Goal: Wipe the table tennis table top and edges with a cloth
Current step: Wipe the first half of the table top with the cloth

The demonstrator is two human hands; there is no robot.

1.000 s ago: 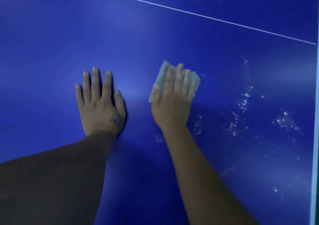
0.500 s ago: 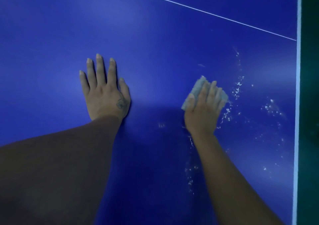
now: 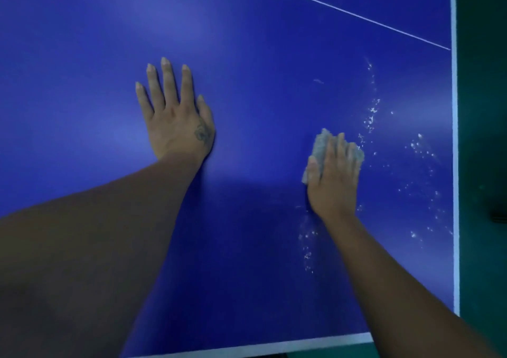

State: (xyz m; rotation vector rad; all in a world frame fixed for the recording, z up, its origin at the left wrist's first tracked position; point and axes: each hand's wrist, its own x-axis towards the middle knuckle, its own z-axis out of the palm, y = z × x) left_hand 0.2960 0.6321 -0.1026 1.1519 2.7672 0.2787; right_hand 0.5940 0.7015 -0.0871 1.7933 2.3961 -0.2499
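Here the left hand point(image 3: 175, 119) lies flat on the blue table top point(image 3: 82, 83), palm down, with the fingers straight and a little spread and the thumb close to the palm. A small dark tattoo point(image 3: 202, 134) shows on its back, near the thumb. The left forearm comes in from the lower left.

The right hand point(image 3: 333, 182) is to the right of it, well apart, and it presses a grey cloth point(image 3: 322, 145) onto the table top. Its fingers are stretched over the cloth and not curled round it, and the thumb lies at the cloth's left side. The cloth sticks out beyond the fingertips and at the left of the hand; the rest is hidden under the palm.

White specks point(image 3: 371, 116) are scattered on the surface just beside the cloth, on its right, and more of them lie below the wrist and toward the white right edge point(image 3: 455, 165). A thin white line point(image 3: 343, 10) crosses the top far from the hands. The white near edge point(image 3: 274, 345) shows at the bottom, where the right forearm crosses over it. Beyond the edges there is a dark green floor point(image 3: 482, 110).
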